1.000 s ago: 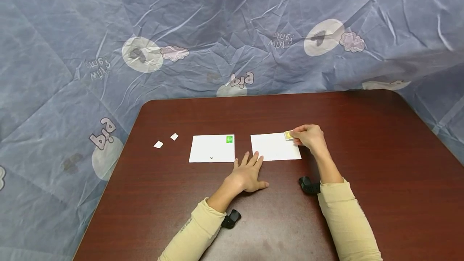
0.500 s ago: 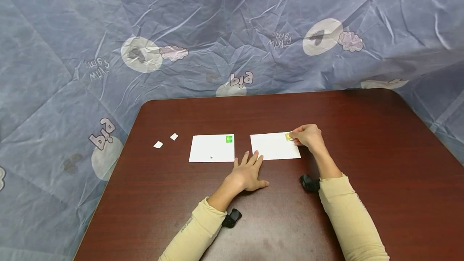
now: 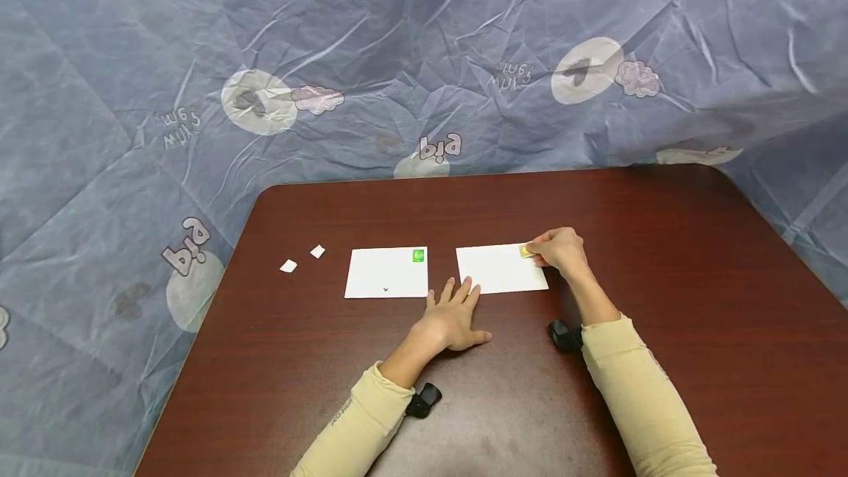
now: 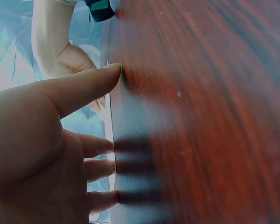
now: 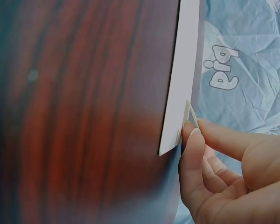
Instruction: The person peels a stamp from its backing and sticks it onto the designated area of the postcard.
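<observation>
My right hand pinches a small yellow stamp between thumb and finger at the top right corner of a white envelope. In the right wrist view the stamp stands tilted, its lower edge at the envelope. Fingers hide part of it. My left hand lies spread with straight fingers, its fingertips at that envelope's lower left edge and the thumb on the table. To the left lies another white envelope, bearing a green stamp at its top right corner.
Two small white paper pieces lie at the left of the brown wooden table. Behind the table's far edge hangs a wrinkled blue printed cloth. Black cameras are strapped to both wrists.
The pinched yellow stamp has shifted and tilted slightly at the envelope corner, so less of it shows. The left hand has stayed in place.
</observation>
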`<action>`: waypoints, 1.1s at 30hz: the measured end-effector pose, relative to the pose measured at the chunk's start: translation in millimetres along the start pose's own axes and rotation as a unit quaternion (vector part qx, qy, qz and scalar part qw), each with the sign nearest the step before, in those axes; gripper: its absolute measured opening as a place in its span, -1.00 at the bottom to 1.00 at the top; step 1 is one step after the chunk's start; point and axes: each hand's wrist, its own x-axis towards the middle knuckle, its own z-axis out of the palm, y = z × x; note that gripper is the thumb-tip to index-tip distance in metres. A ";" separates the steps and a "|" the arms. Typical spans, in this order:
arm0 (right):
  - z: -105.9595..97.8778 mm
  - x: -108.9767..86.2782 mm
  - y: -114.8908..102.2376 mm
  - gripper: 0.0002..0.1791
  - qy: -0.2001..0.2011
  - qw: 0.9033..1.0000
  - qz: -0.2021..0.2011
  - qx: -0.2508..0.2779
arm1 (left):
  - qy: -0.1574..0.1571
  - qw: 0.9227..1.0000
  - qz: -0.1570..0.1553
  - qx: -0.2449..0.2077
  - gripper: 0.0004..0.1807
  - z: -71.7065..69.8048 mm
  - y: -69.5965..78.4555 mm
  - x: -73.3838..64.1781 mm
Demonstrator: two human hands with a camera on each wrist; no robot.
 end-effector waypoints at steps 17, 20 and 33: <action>0.4 4.0 -2.4 -0.82 0.006 1.000 -0.013 -0.023 | 0.001 1.000 -0.001 -0.003 -0.13 -0.2 0.1 -0.4; 0.7 4.6 -3.7 -0.83 0.013 1.000 -0.008 -0.022 | 0.004 1.000 0.000 -0.004 -0.13 -0.9 0.2 -0.3; 3.8 1.4 -4.4 -0.83 0.034 0.998 -0.016 -0.056 | 0.008 1.000 0.002 0.005 -0.13 -0.1 0.0 -0.4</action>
